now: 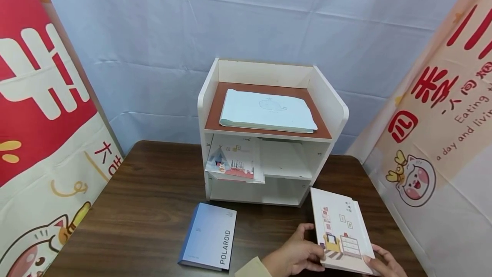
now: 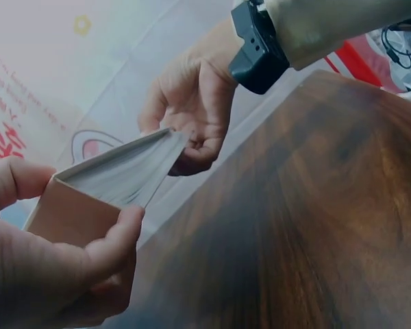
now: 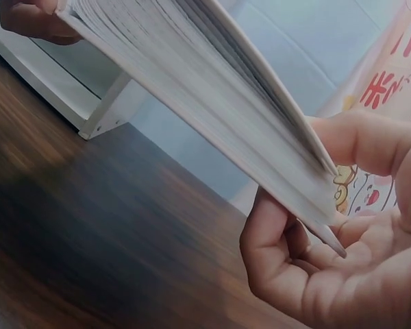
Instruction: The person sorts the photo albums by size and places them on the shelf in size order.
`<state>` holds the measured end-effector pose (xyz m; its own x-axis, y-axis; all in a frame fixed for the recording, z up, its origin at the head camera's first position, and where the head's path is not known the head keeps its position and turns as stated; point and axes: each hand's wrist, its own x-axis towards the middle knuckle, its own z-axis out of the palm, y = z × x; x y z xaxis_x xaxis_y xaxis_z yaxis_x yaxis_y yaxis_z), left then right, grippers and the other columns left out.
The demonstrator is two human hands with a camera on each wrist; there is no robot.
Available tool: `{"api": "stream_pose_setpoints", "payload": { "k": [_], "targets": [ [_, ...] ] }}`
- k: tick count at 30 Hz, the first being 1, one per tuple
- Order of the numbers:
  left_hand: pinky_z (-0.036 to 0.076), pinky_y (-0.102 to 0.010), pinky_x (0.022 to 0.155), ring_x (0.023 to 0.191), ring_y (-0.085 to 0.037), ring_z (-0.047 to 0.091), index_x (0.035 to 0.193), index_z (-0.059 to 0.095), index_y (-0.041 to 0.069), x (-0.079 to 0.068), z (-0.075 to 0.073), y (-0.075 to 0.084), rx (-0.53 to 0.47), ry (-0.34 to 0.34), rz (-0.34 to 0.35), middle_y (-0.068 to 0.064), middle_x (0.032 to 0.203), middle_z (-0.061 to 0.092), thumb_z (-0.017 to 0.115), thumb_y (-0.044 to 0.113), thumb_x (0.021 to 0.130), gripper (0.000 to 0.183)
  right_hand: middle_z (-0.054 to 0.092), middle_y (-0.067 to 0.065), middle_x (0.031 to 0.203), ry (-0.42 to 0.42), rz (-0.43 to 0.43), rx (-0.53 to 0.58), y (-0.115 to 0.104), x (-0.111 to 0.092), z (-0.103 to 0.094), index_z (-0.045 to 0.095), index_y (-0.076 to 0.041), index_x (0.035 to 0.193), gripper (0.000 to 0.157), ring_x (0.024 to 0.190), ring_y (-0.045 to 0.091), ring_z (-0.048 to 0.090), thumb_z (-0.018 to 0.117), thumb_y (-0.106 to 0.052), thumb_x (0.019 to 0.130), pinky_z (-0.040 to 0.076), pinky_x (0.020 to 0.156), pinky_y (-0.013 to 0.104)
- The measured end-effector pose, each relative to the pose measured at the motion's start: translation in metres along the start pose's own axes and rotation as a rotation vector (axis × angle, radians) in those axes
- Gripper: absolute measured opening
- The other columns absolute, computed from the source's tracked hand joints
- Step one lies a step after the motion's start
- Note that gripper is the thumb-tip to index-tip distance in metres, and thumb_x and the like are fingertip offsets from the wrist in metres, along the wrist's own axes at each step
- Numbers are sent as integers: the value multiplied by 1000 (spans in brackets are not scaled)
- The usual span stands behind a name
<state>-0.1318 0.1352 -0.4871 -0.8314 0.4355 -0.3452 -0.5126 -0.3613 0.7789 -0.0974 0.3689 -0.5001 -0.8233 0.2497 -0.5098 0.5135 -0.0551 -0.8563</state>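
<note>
A pale hardcover book [image 1: 344, 230] with a drawn room on its cover is held above the table's right front by both hands. At its spine side, my left hand [image 1: 297, 251] grips it with the thumb on the cover. My right hand [image 1: 386, 262] pinches the near right corner. The left wrist view shows the left hand's fingers [image 2: 113, 240] around the spine end of the book [image 2: 82, 212]; opposite, the right hand [image 2: 195, 103] holds the cover edge. In the right wrist view the page edges fan slightly apart between the covers, with the right hand [image 3: 356, 233] curled around the corner.
A blue book marked POLAROID [image 1: 209, 236] lies on the wooden table [image 1: 134, 208]. Behind stands a white shelf unit [image 1: 332, 114]; a white book with a whale drawing [image 1: 269, 110] is on top, and an illustrated book [image 1: 232, 157] juts from the middle shelf. Printed curtains [image 1: 434, 140] flank the table.
</note>
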Motion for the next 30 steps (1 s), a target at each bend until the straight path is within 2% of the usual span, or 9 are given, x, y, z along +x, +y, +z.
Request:
{"api": "stream_pose_setpoints", "payload": {
  "k": [6, 12, 19, 24, 30],
  "targets": [
    [50, -36, 53, 60, -20, 58, 118, 39, 21, -8, -2, 2, 21, 21, 11, -13, 74, 60, 51, -17, 60, 70, 62, 3, 81, 9, -1, 14, 2, -3, 6, 20, 3, 136, 77, 70, 22, 61, 69, -17, 80, 52, 60, 36],
    [47, -31, 50, 59, -17, 56, 119, 40, 21, -15, -9, 4, 8, 19, 30, -8, 71, 58, 51, -17, 60, 70, 62, 5, 78, 16, 3, 4, 1, -6, 16, 19, 3, 137, 81, 68, 23, 61, 71, -19, 79, 51, 58, 37],
    [45, -30, 50, 57, -16, 54, 119, 40, 21, -21, -18, 5, -17, 25, 42, -5, 68, 58, 50, -17, 60, 71, 63, 7, 80, -3, -7, -10, -2, -10, 26, 16, 4, 137, 80, 70, 25, 62, 68, -20, 82, 51, 60, 37],
    [44, -31, 53, 60, -18, 55, 121, 40, 21, -26, -25, 9, -48, 4, 29, -7, 73, 59, 49, -17, 62, 71, 62, 4, 84, -1, -17, -13, -4, -12, 34, 16, 4, 137, 80, 72, 24, 62, 69, -20, 82, 51, 62, 37],
    [43, -31, 55, 62, -18, 55, 124, 39, 21, -31, -35, 14, -86, -11, 49, -7, 77, 61, 48, -16, 61, 74, 61, 6, 91, -1, -52, -25, -6, -17, 48, 17, 4, 137, 83, 76, 23, 60, 70, -24, 81, 49, 62, 36]
  ]
}}
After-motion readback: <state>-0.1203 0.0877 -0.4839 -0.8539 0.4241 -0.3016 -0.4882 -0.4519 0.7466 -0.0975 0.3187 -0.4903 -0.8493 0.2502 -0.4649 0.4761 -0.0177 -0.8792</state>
